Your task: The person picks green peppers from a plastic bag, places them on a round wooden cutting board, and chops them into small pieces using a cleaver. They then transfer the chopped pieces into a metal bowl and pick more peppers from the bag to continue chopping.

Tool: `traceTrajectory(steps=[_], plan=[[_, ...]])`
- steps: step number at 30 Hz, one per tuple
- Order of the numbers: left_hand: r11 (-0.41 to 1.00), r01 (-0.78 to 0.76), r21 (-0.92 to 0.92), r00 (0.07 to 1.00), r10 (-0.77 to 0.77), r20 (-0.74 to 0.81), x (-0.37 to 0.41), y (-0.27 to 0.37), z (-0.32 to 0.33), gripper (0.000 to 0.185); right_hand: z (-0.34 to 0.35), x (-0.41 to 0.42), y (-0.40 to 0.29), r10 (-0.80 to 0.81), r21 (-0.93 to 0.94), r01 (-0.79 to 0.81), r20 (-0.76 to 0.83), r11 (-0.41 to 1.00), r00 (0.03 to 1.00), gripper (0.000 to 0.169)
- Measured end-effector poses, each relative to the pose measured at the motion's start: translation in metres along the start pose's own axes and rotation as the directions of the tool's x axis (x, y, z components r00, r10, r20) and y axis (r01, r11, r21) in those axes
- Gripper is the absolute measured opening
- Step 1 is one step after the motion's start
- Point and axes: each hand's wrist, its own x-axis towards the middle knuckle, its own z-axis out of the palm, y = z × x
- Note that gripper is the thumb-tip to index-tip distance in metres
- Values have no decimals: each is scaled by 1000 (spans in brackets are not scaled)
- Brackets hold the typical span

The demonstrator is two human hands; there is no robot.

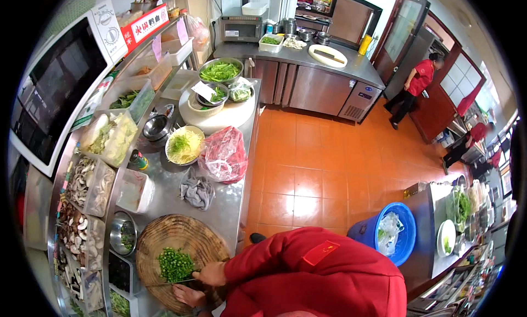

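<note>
On the round wooden chopping board (152,238) lies a heap of chopped green vegetable (176,264). My right hand (211,274) grips a kitchen knife (175,281), its thin blade lying along the heap's lower edge. Just below the blade, my left hand (188,295) is at the board, fingers toward the blade; whether it holds anything is unclear. A steel bowl (120,233) with green bits stands left of the board. Beyond the board lie a crumpled grey cloth (197,190), a bowl of pale shreds with green (185,145) and a plastic bag of red contents (224,154).
A shelf of clear tubs (96,187) with mushrooms and leaves runs along the left. Behind me are a blue bin (395,234) and another counter (436,234). People in red tops, one (418,80) near the door, are at the far right.
</note>
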Motion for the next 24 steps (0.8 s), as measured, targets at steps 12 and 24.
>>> traceTrajectory(steps=[12,24], plan=[[981,-189,-52,980,185,-66,0,-18,-7,64,37,-4,-10,236,5,-236,-11,972,972,37],[899,-46,-435,988,-22,-151,8,-32,-25,18,0,0,-59,206,-136,-204,1,969,979,34]])
